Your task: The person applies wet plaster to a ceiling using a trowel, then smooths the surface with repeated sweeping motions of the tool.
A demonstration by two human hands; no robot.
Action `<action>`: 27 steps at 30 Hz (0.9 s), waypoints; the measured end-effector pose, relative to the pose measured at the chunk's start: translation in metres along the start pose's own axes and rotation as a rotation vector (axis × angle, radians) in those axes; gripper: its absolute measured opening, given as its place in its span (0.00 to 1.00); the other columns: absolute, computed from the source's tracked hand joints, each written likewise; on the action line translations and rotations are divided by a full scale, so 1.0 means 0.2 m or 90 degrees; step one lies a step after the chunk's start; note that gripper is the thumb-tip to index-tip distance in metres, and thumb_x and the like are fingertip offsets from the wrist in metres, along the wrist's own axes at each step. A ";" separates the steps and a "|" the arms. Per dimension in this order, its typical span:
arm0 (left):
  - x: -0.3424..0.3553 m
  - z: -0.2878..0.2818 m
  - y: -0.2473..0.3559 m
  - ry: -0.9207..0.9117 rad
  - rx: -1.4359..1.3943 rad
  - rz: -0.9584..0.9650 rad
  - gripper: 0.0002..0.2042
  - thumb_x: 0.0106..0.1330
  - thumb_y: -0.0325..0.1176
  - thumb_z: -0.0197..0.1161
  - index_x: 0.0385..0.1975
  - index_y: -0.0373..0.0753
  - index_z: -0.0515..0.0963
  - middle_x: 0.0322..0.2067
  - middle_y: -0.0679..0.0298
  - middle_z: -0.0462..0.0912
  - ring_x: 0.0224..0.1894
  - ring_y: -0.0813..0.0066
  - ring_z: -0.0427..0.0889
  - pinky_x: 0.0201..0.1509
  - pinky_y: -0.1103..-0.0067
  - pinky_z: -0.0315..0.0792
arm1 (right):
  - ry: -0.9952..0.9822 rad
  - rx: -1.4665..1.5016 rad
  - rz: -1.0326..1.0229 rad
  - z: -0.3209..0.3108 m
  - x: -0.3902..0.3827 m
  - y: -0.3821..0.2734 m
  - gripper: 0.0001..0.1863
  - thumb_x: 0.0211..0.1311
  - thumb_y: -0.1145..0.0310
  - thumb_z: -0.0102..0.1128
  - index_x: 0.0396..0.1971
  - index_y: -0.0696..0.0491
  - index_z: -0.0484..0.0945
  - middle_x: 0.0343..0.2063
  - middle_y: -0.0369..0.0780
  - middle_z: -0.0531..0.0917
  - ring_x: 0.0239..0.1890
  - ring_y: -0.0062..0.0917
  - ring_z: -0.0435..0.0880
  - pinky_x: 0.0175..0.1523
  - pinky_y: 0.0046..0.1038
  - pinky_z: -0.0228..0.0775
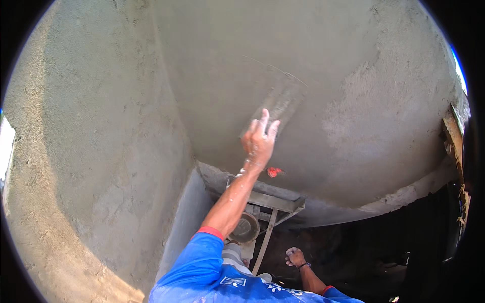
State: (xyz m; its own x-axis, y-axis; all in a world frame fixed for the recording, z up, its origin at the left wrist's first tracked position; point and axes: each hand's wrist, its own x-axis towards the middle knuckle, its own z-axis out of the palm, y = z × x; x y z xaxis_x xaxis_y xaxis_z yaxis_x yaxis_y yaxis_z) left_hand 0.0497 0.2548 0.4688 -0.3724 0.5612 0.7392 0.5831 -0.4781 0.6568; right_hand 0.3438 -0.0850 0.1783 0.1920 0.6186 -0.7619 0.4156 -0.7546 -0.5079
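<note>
My left hand point(258, 144), smeared with mortar, reaches up to the grey plastered wall point(227, 76). Its fingers are around a flat, rectangular plastering trowel point(283, 103), whose blade lies tilted against the surface, a little blurred. The handle is hidden by the hand. A thin curved line marks the plaster above the blade. Just below the wrist, a small red thing point(273, 172) shows at the wall. My right hand point(294, 256) hangs low at the right of my body, dusty, with a dark band at the wrist. Its fingers are curled in, and the palm is hidden.
A second plastered wall point(111, 126) meets the first in a corner at the left. Below stands a frame of wooden or metal bars point(275, 202), with a round bucket point(245, 228) beside it. A broken, rough edge point(454, 146) juts out at the far right, over a dark area.
</note>
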 end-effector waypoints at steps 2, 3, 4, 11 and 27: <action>-0.24 0.17 0.16 -0.052 -0.001 -0.025 0.24 0.55 0.37 0.72 0.52 0.37 0.79 0.24 0.59 0.74 0.22 0.62 0.76 0.26 0.68 0.69 | -0.003 0.006 -0.011 0.00 0.02 -0.07 0.08 0.66 0.70 0.50 0.39 0.57 0.76 0.23 0.41 0.83 0.17 0.22 0.82 0.19 0.24 0.77; -0.36 0.25 0.24 -0.092 -0.046 -0.026 0.24 0.55 0.37 0.73 0.52 0.37 0.79 0.24 0.58 0.74 0.23 0.61 0.76 0.27 0.68 0.70 | 0.010 0.013 -0.026 0.00 0.01 -0.07 0.08 0.66 0.70 0.50 0.39 0.57 0.76 0.23 0.41 0.82 0.17 0.22 0.82 0.19 0.24 0.76; -0.44 0.29 0.31 -0.130 -0.092 -0.024 0.24 0.55 0.38 0.73 0.52 0.37 0.79 0.24 0.57 0.74 0.24 0.60 0.77 0.28 0.67 0.70 | 0.023 0.021 -0.045 0.00 0.01 -0.08 0.08 0.66 0.71 0.50 0.39 0.57 0.76 0.23 0.41 0.82 0.16 0.22 0.82 0.19 0.24 0.76; -0.66 0.01 0.40 -0.231 -0.654 -0.474 0.17 0.65 0.33 0.65 0.49 0.31 0.72 0.31 0.65 0.79 0.26 0.83 0.75 0.26 0.82 0.71 | 0.036 0.052 -0.166 0.01 -0.33 -0.34 0.10 0.65 0.71 0.53 0.42 0.59 0.77 0.24 0.40 0.83 0.18 0.20 0.81 0.22 0.23 0.74; -0.30 -0.44 0.43 0.011 -0.807 -0.550 0.14 0.71 0.30 0.56 0.51 0.36 0.62 0.38 0.64 0.72 0.36 0.78 0.73 0.42 0.79 0.72 | 0.423 -0.469 -1.016 -0.08 -1.13 -1.91 0.27 0.49 0.81 0.61 0.53 0.59 0.69 0.46 0.51 0.75 0.49 0.46 0.75 0.55 0.41 0.69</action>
State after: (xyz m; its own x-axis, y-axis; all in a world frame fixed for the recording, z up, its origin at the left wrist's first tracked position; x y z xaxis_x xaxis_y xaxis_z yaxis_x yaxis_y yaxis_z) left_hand 0.0588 0.1209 0.4943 -0.2758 0.9585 0.0720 -0.7853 -0.2679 0.5582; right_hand 0.1563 0.0675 0.5515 -0.5180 0.6615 0.5423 0.7423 0.6627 -0.0993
